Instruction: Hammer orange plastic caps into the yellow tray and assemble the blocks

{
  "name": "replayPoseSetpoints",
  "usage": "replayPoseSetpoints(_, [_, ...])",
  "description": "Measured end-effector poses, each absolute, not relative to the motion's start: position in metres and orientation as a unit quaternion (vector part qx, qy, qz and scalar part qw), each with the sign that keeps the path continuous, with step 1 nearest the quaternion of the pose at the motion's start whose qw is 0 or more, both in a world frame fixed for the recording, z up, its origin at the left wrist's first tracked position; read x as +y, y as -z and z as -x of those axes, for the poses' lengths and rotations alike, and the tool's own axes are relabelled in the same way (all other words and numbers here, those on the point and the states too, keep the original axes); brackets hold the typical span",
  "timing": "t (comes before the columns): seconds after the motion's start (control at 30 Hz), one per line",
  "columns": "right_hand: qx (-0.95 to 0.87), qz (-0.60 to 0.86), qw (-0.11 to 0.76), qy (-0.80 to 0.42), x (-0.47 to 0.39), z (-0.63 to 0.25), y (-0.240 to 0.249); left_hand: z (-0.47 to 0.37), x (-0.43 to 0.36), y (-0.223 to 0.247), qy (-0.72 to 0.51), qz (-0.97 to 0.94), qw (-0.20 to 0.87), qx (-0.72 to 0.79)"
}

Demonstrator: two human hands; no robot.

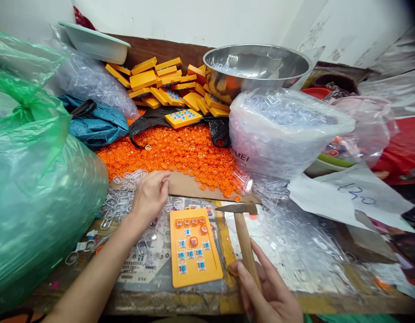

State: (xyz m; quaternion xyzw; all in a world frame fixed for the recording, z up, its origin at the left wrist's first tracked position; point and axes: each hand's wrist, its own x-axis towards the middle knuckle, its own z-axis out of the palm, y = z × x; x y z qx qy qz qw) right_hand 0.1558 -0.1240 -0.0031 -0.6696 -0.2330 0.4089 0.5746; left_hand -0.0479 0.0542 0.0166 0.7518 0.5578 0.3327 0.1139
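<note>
A yellow board (196,269) lies on the worktable with orange rings at its top and small blue-and-clear pieces below. In my right hand (266,287) is the wooden handle of a hammer (244,233), its metal head over the table just right of the board. My left hand (150,195) is closed above the clear plastic pieces (118,204), near the cardboard edge; what its fingers hold, if anything, is hidden. Behind it spreads a large heap of orange rings (167,150).
Yellow boards (143,80) are piled at the back beside a steel bowl (258,65). A green bag (42,193) bulges at the left. To the right stand a white bag of clear pieces (278,139) and a paper sheet (349,193).
</note>
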Motion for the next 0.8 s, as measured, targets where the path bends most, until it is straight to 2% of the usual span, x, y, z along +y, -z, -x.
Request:
replayPoseSetpoints(0.13, [-0.235,0.648,0.597,-0.411,-0.119,-0.156,0.007,0.042,0.108,-0.009,-0.278,-0.773,0.106,0.560])
replayPoseSetpoints(0.27, [-0.232,0.654,0.587,-0.417,-0.120,-0.157,0.007,0.032,0.121,-0.006,-0.237,-0.792,0.118,0.551])
replayPoseSetpoints(0.47, [-0.236,0.651,0.587,-0.420,-0.119,-0.157,0.006,0.029,0.108,-0.001,-0.181,-0.802,0.182,0.540])
replayPoseSetpoints(0.63, [-0.233,0.642,0.590,-0.430,-0.120,-0.159,0.007,0.025,0.096,-0.002,-0.200,-0.799,0.191,0.534])
replayPoseSetpoints(0.8, [-0.239,0.670,0.574,-0.406,-0.128,-0.159,0.007,0.033,0.025,-0.016,-0.247,-0.808,0.222,0.487])
